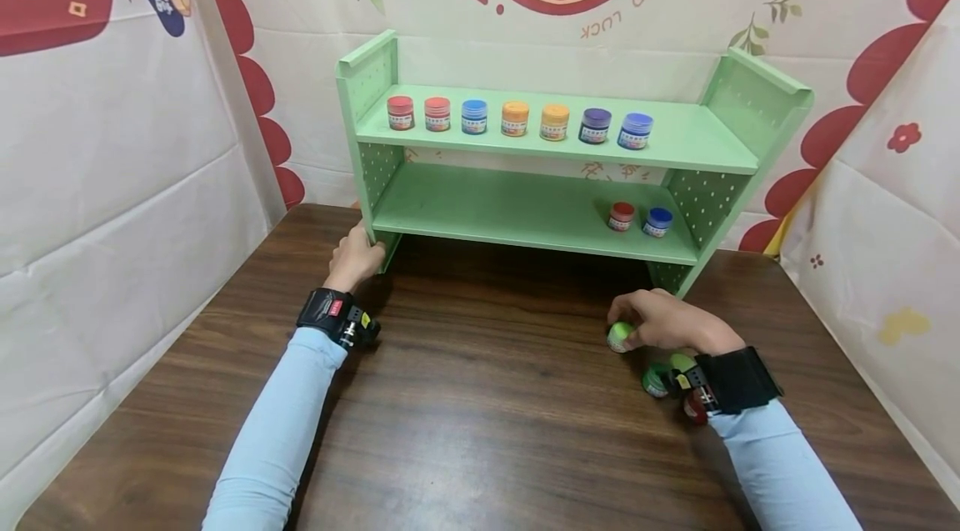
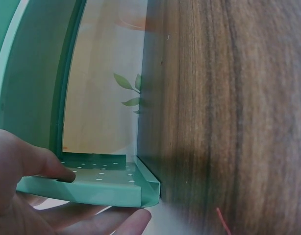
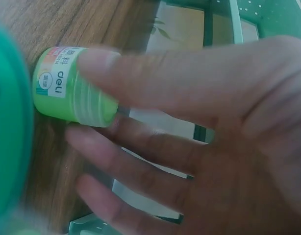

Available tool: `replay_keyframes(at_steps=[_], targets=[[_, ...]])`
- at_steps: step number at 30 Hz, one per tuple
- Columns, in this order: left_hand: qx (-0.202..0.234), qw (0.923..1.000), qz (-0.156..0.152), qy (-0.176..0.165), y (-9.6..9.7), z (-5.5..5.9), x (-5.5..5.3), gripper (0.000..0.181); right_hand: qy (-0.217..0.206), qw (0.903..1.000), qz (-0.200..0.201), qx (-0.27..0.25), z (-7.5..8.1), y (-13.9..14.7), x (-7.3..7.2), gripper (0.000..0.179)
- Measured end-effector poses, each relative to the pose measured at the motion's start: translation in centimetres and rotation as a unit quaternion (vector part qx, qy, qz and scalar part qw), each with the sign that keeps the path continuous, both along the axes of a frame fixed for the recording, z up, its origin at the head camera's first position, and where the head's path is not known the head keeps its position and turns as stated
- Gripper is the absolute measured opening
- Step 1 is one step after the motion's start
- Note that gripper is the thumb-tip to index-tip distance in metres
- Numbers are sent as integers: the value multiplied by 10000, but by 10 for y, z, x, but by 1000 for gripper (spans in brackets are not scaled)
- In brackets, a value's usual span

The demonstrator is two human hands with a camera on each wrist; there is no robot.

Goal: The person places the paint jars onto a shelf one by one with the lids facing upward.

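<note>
At the lower left of a light-green two-tier shelf [image 1: 480, 202], my left hand [image 1: 354, 258] grips the side panel [image 2: 87, 193], thumb on one face and fingers on the other. In front of the shelf's right end, my right hand [image 1: 666, 321] pinches a lime-green paint jar [image 1: 618, 338] by its lid end between thumb and fingers. The right wrist view shows that jar's label [image 3: 61, 73]; I cannot tell whether it touches the table. Near the right wrist stand a dark-green paint jar [image 1: 655, 382], another lime-green jar [image 1: 682, 362] and a red jar [image 1: 695, 408], partly hidden by the wrist camera.
Several paint jars line the upper tier, from a red one [image 1: 401, 112] to a violet-blue one [image 1: 635, 132]. On the lower tier a red jar [image 1: 621, 216] and a blue jar [image 1: 657, 222] stand at the right. A printed cloth [image 1: 300, 81] hangs behind the wooden table [image 1: 465, 398].
</note>
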State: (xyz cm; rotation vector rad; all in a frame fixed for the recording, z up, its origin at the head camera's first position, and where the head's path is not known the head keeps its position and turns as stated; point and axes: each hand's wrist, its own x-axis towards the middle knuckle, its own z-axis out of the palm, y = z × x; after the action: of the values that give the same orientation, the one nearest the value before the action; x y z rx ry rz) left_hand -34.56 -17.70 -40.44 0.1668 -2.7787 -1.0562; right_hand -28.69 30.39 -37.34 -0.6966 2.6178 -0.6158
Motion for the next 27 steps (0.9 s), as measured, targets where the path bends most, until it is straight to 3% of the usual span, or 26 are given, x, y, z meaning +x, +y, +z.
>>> replay_keyframes(at_steps=[20,27], targets=[[38,10000,-12,17,-1,-2,1,36,285,9994,-147,87,-1,-1,1,20],[47,10000,-30,67,-1,-1,0,36,604,9979,45,229,-2,0,-1,28]])
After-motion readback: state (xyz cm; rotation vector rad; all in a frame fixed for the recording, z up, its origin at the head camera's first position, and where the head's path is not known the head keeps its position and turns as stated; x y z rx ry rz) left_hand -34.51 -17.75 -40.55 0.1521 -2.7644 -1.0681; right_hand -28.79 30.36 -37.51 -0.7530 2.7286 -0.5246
